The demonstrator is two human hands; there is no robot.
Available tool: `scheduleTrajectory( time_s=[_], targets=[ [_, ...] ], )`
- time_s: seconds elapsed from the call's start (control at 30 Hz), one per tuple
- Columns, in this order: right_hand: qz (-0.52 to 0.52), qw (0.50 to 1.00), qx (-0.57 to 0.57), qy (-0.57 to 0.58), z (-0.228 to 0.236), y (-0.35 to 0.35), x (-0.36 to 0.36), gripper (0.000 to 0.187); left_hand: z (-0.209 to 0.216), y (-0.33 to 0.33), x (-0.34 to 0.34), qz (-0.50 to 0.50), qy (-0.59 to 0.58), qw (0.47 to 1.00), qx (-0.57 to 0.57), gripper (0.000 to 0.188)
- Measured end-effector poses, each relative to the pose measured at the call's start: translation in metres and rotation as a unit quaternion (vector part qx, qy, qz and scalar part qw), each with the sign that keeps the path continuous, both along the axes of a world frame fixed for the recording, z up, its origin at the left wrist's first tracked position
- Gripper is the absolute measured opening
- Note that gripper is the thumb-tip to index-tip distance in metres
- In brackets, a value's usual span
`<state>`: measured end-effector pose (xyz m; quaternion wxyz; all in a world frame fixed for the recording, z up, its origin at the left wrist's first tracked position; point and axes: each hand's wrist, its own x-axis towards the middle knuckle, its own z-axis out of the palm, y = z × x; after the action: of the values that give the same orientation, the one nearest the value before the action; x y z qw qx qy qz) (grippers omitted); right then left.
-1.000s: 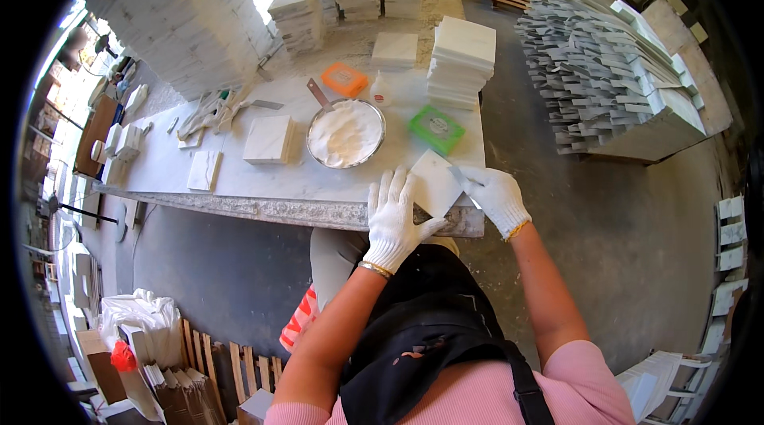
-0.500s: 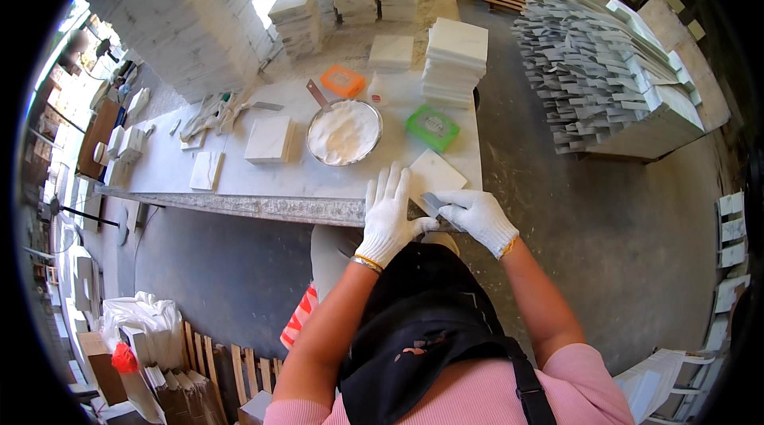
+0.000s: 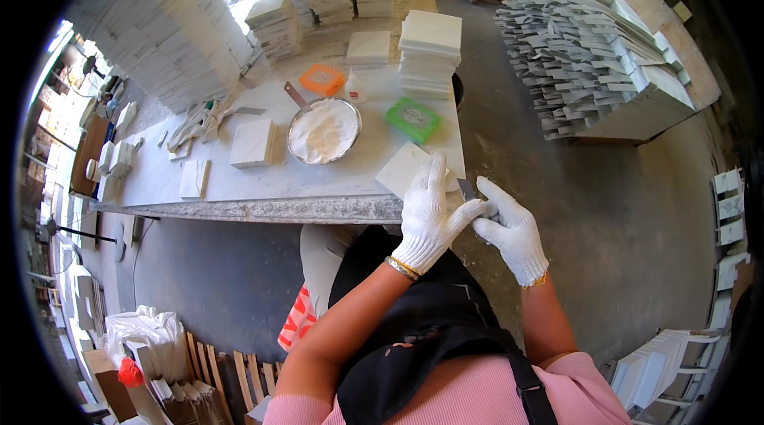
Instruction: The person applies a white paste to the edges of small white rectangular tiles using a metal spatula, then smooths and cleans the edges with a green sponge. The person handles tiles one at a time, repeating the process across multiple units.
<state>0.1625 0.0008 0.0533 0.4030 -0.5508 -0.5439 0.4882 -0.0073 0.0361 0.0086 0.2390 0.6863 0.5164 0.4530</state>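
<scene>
Both my hands wear white knitted gloves and meet at the table's front right corner. My left hand (image 3: 430,214) is stretched out, fingers together and straight, partly over a white marble tile (image 3: 400,169) lying askew near the edge. Its thumb reaches across to the right hand. My right hand (image 3: 511,230) grips a flat grey metal scraper (image 3: 467,189), held upright just off the tile's right side; its lower part is hidden by the fingers. Behind the tile sits a round metal bowl (image 3: 357,136) of white paste, with a putty knife (image 3: 295,94) leaning on its rim.
A green box (image 3: 413,119) and an orange box (image 3: 321,79) lie near the bowl. White tile stacks (image 3: 430,51) stand behind, with a tall stack (image 3: 159,19) at left. Another pair of gloves (image 3: 199,124) lies on the table (image 3: 318,193). Grey strips (image 3: 565,59) are piled at right.
My hands have moved right and come together, the scraper lifting off the tile's edge toward the left thumb. The view has shifted slightly, so the table sits further left.
</scene>
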Motion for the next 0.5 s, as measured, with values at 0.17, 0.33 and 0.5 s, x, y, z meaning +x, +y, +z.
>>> scheduleTrajectory(
  time_s=[0.17, 0.33, 0.5],
  targets=[
    [-0.069, 0.996, -0.047, 0.032, 0.021, -0.032, 0.03, 0.065, -0.017, 0.024, 0.026, 0.026, 0.017, 0.999, 0.035, 0.083],
    [-0.111, 0.993, -0.036, 0.028, 0.018, -0.043, 0.053, 0.063, -0.009, 0.012, 0.034, -0.075, -0.055, 0.996, -0.009, 0.051],
    [-0.089, 0.995, 0.011, -0.032, 0.005, -0.04, 0.045, 0.064, 0.013, -0.022, 0.048, -0.262, -0.259, 0.839, -0.4, 0.051]
  ],
)
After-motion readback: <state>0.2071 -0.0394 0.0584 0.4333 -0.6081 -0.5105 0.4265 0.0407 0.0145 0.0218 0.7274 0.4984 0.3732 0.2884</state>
